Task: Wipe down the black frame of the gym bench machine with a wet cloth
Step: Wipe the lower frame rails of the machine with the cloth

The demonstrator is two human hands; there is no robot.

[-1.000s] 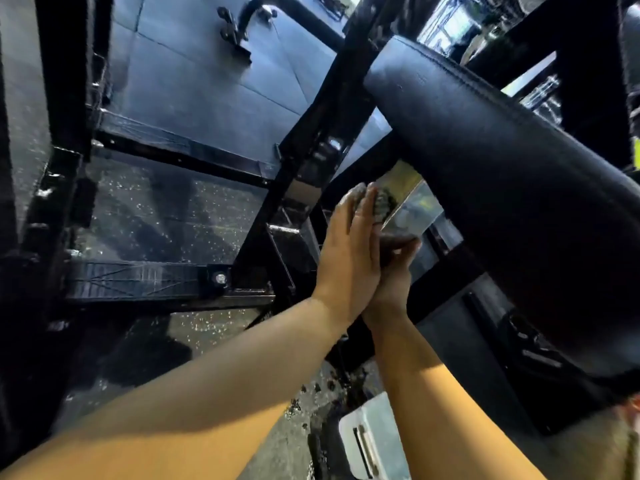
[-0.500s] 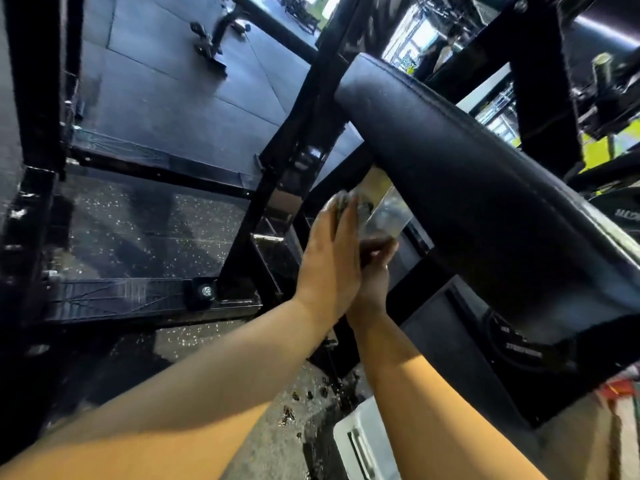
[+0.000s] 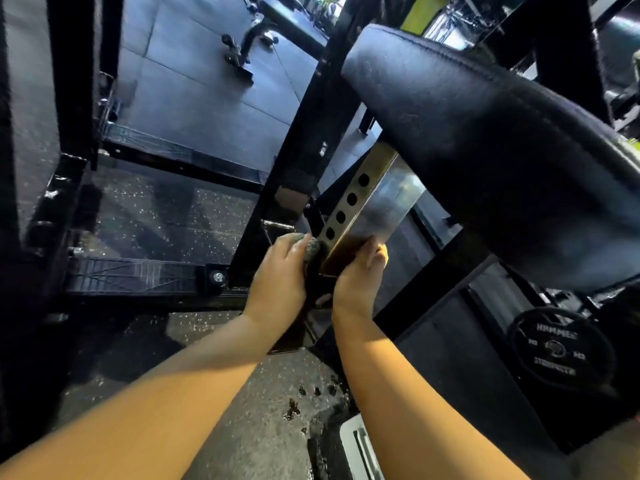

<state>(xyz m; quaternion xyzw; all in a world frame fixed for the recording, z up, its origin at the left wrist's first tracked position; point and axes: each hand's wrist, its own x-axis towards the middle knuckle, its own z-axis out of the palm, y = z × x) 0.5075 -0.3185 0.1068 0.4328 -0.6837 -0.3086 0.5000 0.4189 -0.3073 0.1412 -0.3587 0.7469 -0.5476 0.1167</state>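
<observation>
A shiny metal adjustment post (image 3: 367, 216) with a row of holes slants down from under the black padded seat (image 3: 485, 133) into the black frame (image 3: 304, 140). My left hand (image 3: 280, 278) holds a dark grey cloth (image 3: 313, 252) against the post's lower left side, where it meets the black sleeve. My right hand (image 3: 356, 278) grips the post's lower end from the right, fingers curled over its edge. Most of the cloth is hidden behind my left hand.
A black foot bar (image 3: 138, 275) with a bolt lies on the speckled rubber floor at left. A round weight plate (image 3: 561, 351) sits low at right. A white object (image 3: 360, 448) lies at the bottom edge. Another bench base (image 3: 242, 46) stands far back.
Both hands have slid down the post from just under the seat to its lower end, uncovering the row of holes. The hands now sit apart on either side of the post.
</observation>
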